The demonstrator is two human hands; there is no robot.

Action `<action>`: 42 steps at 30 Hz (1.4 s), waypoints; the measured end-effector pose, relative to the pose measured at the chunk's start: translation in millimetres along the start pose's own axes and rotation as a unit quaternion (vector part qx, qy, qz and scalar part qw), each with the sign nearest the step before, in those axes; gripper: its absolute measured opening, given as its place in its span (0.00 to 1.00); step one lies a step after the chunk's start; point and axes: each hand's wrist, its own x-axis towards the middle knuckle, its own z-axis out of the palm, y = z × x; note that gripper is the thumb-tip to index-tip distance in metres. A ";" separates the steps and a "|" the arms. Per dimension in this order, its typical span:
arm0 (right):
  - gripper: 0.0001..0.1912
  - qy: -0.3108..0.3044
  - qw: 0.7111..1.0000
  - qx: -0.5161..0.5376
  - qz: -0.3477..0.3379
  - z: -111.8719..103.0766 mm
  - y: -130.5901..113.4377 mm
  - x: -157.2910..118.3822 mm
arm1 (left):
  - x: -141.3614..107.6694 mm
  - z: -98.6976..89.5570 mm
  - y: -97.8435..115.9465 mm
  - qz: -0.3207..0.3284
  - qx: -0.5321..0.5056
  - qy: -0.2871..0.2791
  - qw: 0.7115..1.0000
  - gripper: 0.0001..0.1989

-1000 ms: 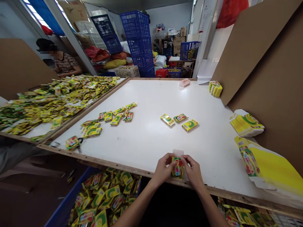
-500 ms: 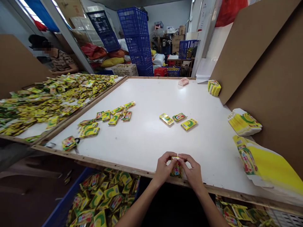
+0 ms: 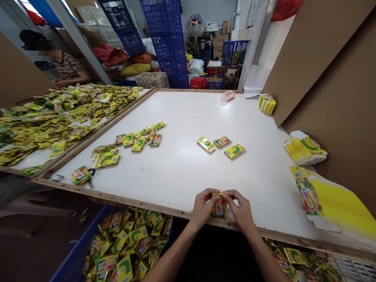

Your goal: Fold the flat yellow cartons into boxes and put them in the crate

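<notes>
At the front edge of the white table (image 3: 176, 188), a small yellow-and-green printed carton (image 3: 219, 207) stands between my hands. My left hand (image 3: 203, 205) grips its upper left side with thumb and fingers. On the upper right, my right hand (image 3: 239, 207) pinches the same carton near its top edge. The printed front faces me; the back is hidden. Farther up the table lie three loose packs, among them a yellow carton (image 3: 234, 150) and a greener pack (image 3: 222, 141).
Flat carton blanks (image 3: 337, 199) fan out at the right, beside a brown cardboard partition (image 3: 326, 78). Scissors (image 3: 91, 174) lie partly under a pack at left. A blue crate (image 3: 73, 254) of packs sits below. Across the divider, a person (image 3: 67, 66) sits by a heap of packs (image 3: 58, 125).
The carton's top, where a white flap showed between my thumbs, now looks closed, and more of its printed front is visible. My thumbs have moved apart. The view has shifted slightly.
</notes>
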 end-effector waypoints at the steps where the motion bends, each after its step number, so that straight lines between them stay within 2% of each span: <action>1: 0.15 0.000 1.000 0.002 -0.006 -0.2 0.6 -2.7 | -1.4 0.0 -1.0 0.001 0.004 -0.005 1.000 0.11; 5: 0.14 -0.008 0.999 -0.011 -0.030 -2.6 3.1 -1.5 | -4.8 -0.1 0.2 0.010 0.024 0.004 1.000 0.11; 8: 0.16 0.018 0.998 -0.044 -0.045 -10.0 10.0 28.9 | -11.2 -18.2 12.0 0.026 0.030 0.090 0.995 0.15; 10: 0.20 0.058 0.993 -0.090 -0.042 -18.9 17.5 66.0 | -22.1 -47.9 25.0 0.035 0.060 0.171 0.983 0.16; 12: 0.23 0.115 0.978 -0.173 -0.010 -29.7 25.3 109.9 | -39.7 -90.2 38.7 0.037 0.127 0.246 0.960 0.17; 14: 0.26 0.159 0.967 -0.199 0.020 -40.1 31.6 151.4 | -63.5 -137.2 49.2 0.036 0.222 0.315 0.922 0.18; 16: 0.30 0.190 0.957 -0.211 0.056 -47.8 35.6 183.2 | -89.5 -178.7 54.0 0.019 0.328 0.377 0.866 0.21; 18: 0.31 0.208 0.950 -0.214 0.093 -52.5 37.4 202.7 | -111.5 -205.8 52.6 0.006 0.400 0.428 0.811 0.23; 20: 0.27 0.215 0.946 -0.211 0.120 -54.5 37.5 211.0 | -122.9 -213.7 47.0 0.006 0.427 0.449 0.785 0.24; 22: 0.22 0.209 0.947 -0.203 0.132 -53.7 35.5 210.3 | -120.1 -202.6 39.7 0.028 0.428 0.427 0.796 0.21; 25: 0.21 0.162 0.964 -0.169 0.125 -44.2 28.2 193.5 | -91.7 -159.0 29.3 0.096 0.414 0.341 0.839 0.16; 28: 0.24 0.071 0.986 -0.112 0.098 -24.7 15.8 157.9 | -48.8 -101.5 19.3 0.161 0.400 0.234 0.872 0.14; 30: 0.24 0.019 0.994 -0.076 0.081 -10.8 4.8 127.1 | -22.1 -65.6 12.2 0.200 0.397 0.162 0.881 0.19; 32: 0.24 -0.020 0.996 -0.049 0.068 -1.0 -7.4 96.3 | -2.4 -37.4 5.6 0.227 0.394 0.107 0.884 0.22; 33: 0.24 -0.039 0.997 -0.032 0.061 1.7 -13.1 82.5 | 4.0 -27.0 2.9 0.233 0.388 0.088 0.887 0.20; 35: 0.22 -0.081 0.996 0.021 0.029 3.7 -21.6 60.2 | 10.7 -13.5 -1.0 0.226 0.364 0.067 0.901 0.12; 37: 0.21 -0.095 0.994 0.049 0.005 3.7 -23.6 45.6 | 11.5 -7.5 -2.9 0.208 0.331 0.040 0.919 0.10; 42: 0.20 -0.117 0.990 0.075 0.033 11.7 -3.2 34.2 | 13.1 -1.1 -6.6 0.137 0.244 -0.046 0.959 0.18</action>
